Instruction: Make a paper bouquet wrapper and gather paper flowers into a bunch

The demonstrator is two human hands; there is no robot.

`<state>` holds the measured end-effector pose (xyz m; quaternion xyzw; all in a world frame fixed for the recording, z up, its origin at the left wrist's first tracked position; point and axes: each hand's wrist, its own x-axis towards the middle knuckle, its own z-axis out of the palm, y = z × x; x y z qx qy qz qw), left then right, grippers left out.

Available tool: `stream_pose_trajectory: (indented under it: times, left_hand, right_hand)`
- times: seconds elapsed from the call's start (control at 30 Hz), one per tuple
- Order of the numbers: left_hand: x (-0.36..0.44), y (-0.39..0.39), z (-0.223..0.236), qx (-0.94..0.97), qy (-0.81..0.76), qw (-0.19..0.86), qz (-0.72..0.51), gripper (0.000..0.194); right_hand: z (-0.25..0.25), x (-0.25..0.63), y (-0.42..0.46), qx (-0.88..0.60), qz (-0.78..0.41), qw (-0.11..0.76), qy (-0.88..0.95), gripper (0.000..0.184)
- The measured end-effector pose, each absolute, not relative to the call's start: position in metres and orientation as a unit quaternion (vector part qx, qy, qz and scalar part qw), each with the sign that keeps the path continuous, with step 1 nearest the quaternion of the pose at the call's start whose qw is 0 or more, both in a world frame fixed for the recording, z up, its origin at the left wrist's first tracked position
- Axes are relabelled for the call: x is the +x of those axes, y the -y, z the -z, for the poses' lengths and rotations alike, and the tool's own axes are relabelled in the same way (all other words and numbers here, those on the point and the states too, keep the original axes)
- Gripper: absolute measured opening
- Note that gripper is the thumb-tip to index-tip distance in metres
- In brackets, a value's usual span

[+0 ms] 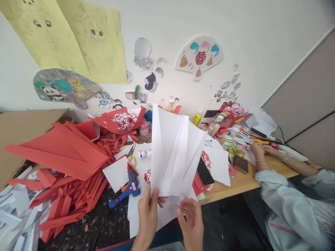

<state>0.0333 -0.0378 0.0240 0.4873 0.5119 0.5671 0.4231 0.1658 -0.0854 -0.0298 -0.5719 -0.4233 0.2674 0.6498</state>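
Note:
A fan of folded white paper sheets [174,150] stands upright in front of me, held at its lower edge. My left hand [148,212] pinches the bottom left corner of the sheets, thumb on the front. My right hand [191,221] is at the bottom right, its fingers curled on the lower edge of the same paper. More white paper [136,216] lies flat beneath both hands on the dark table [104,223].
A blue glue gun [128,190] lies left of my hands. Folded red paper [60,150] and red strips [65,205] pile on the left, scissors [132,157] behind. Another person's hands [261,153] and pale sleeve [282,195] rest on the wooden table [235,183] at right, among bottles and clutter.

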Motion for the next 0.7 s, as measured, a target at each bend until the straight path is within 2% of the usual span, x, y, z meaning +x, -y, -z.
stream_pose_trajectory:
  times: [0.1,0.17,0.23,0.27,0.37,0.53,0.7]
  left_hand:
    - [0.031,0.041,-0.030,0.468,-0.499,0.431,-0.589,0.028]
    - [0.030,0.044,-0.031,0.454,-0.498,0.429,-0.602,0.026]
    - [0.027,0.045,-0.032,0.442,-0.498,0.424,-0.614,0.026]
    - [0.026,0.046,-0.032,0.438,-0.500,0.421,-0.618,0.026]
    - [0.022,0.046,-0.032,0.434,-0.505,0.409,-0.624,0.031]
    - [0.021,0.047,-0.029,0.442,-0.502,0.410,-0.620,0.032]
    - [0.023,0.047,-0.022,0.462,-0.493,0.414,-0.611,0.028]
  right_hand:
    - [0.020,0.148,0.068,-0.426,-0.505,0.665,0.348,0.061]
    - [0.008,0.138,0.060,-0.350,-0.579,0.677,0.289,0.055]
    - [-0.003,0.129,0.057,-0.330,-0.604,0.688,0.231,0.036]
    - [-0.006,0.124,0.057,-0.326,-0.614,0.686,0.214,0.033]
    - [-0.009,0.114,0.059,-0.305,-0.654,0.660,0.208,0.032]
    - [-0.014,0.107,0.048,-0.307,-0.672,0.636,0.222,0.045]
    - [-0.019,0.111,0.037,-0.315,-0.633,0.665,0.240,0.037]
